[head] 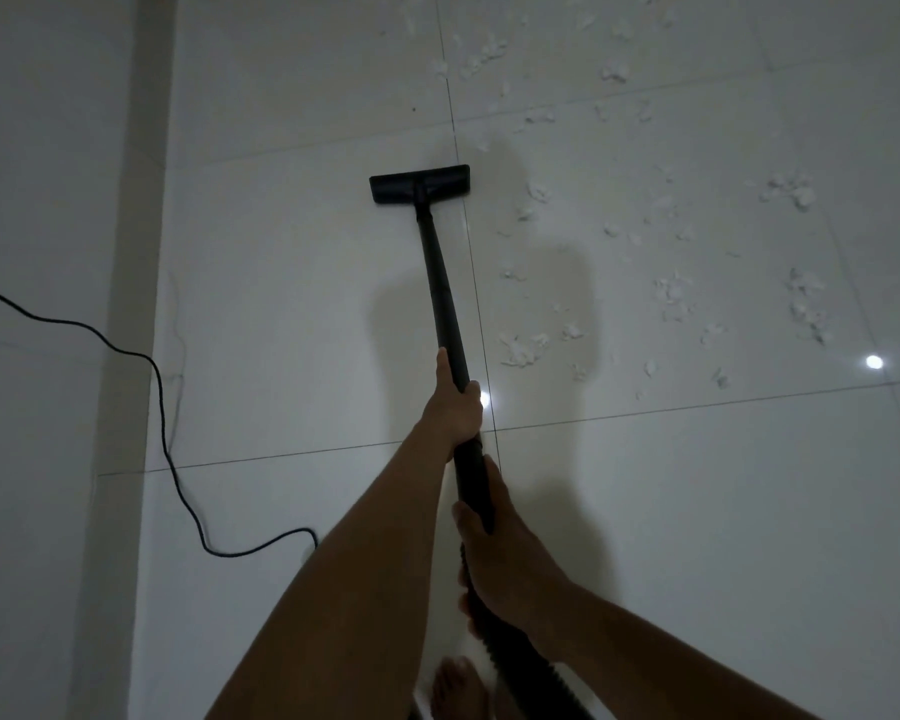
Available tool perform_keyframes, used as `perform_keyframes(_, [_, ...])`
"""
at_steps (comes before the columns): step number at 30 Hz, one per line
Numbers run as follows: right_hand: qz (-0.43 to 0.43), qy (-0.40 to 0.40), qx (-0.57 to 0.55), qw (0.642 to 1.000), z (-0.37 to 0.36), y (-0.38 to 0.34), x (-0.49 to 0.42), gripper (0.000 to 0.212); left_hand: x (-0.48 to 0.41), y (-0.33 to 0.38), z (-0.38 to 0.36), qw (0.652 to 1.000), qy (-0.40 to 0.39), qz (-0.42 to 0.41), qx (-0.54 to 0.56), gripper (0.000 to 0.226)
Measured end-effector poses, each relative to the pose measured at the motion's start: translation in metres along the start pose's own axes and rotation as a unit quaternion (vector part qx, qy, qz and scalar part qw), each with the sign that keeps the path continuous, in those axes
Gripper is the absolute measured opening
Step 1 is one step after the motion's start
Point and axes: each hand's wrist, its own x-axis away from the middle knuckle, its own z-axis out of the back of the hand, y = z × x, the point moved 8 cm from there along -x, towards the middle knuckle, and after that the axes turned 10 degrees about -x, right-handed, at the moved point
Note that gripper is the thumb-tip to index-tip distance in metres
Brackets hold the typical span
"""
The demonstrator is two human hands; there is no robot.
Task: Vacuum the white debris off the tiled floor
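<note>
Pretty dim shot looking down at a glossy white tiled floor (281, 330) with thin dark grout lines. The long black vacuum wand (440, 283) runs from mid-frame up toward 12 o'clock. It ends in a flat black rectangular floor nozzle (419, 184) that sits on the tile, with its right end at a grout line.

The left hand (455, 407) is wrapped around the wand roughly halfway along, fingers curled over the tube and thumb lying up along it. The right hand (494, 553) grips lower down, toward 6 o'clock, closed around the wand's bottom end where the black ribbed hose (531, 683) takes over.

The scattered white fluffy debris (671, 293) covers the tiles from about 12 round to 4 o'clock of the nozzle, and the nearest bits are just beside its right end.

A thin black power cord (166, 439) snakes over the floor at 9 o'clock, crossing a pale beige strip (136, 252) that runs down the left side. A bare foot (458, 688) pokes in at 6 o'clock. There's a bright round light reflection (874, 362) at 3 o'clock, and a second one right beside the left hand.
</note>
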Motion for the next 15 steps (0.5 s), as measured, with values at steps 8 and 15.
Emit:
perform_keyframes(8, [-0.018, -0.008, 0.005, 1.000, 0.005, -0.034, 0.010, 0.065, 0.007, 0.026, 0.018, 1.000, -0.007, 0.025, 0.014, 0.072])
perform_keyframes(15, [0.008, -0.009, 0.016, 1.000, -0.002, -0.073, -0.004, 0.062, -0.001, 0.053, 0.047, 0.999, -0.021, 0.027, 0.041, 0.075])
